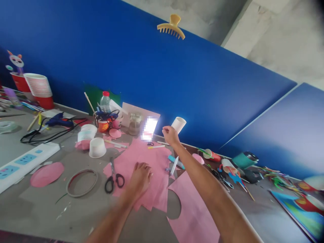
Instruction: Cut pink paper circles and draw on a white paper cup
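My left hand (pixel 140 177) lies flat, palm down, on a pile of pink paper sheets (pixel 146 158) on the grey table. My right hand (pixel 170 135) is stretched far forward, fingers loosely curled, close to a bright lit phone screen (pixel 149 129) that leans near the blue wall; I cannot tell whether it touches it. A white paper cup (pixel 178 124) lies tipped just behind that hand. Black-handled scissors (pixel 113 177) lie left of my left hand. A pink sheet with a round cut-out (pixel 194 209) lies under my right forearm.
An upturned white cup (pixel 97 147), a wire ring (pixel 81 182), a pink paper disc (pixel 47 174) and a white power strip (pixel 22 162) lie to the left. A blue glue gun (pixel 59 121), stacked red cups (pixel 39 89), a water bottle (pixel 104 101) and craft clutter line the blue partition.
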`<state>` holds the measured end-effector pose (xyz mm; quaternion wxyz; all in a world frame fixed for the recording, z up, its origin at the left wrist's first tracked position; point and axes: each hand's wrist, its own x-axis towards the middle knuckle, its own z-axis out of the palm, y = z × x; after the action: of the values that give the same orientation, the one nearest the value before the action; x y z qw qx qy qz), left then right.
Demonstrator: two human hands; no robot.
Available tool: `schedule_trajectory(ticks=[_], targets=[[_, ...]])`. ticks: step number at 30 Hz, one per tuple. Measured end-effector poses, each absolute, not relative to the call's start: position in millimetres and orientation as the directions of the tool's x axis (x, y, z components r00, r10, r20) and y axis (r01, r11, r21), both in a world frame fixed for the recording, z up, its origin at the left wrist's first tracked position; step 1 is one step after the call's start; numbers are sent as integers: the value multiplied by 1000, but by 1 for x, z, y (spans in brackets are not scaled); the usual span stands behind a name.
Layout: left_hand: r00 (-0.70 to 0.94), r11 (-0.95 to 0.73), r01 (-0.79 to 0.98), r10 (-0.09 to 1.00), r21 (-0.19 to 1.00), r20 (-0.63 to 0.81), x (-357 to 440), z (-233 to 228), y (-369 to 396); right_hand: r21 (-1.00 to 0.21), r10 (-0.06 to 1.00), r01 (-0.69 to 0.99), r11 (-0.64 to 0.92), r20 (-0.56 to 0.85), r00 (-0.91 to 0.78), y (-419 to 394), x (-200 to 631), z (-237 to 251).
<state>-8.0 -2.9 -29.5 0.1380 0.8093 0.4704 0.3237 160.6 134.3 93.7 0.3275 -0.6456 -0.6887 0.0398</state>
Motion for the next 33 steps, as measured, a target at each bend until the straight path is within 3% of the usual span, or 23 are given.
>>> schedule_trajectory(ticks=[6,11,15,28,30,33], targets=[[153,-351,848,880,397,450,-18,-38,0,-264,865,955,138,502,14,136,183,109],[69,-271,890,875,367,480,-20,-42,4,-29,834,997,-74,546,78,146,205,108],[102,-335,863,848,377,520,-15,-41,5,-7,843,989,-151,522,132,157,225,112],[81,-365,819,837,442,542,-15,-38,5,70,816,993,-92,576,35,170,241,147],[71,-374,812,825,448,561,-14,-39,5,33,770,996,-86,636,45,164,241,160],[46,-425,750,798,507,601,-12,-41,7,-191,539,982,-5,826,164,145,237,174]])
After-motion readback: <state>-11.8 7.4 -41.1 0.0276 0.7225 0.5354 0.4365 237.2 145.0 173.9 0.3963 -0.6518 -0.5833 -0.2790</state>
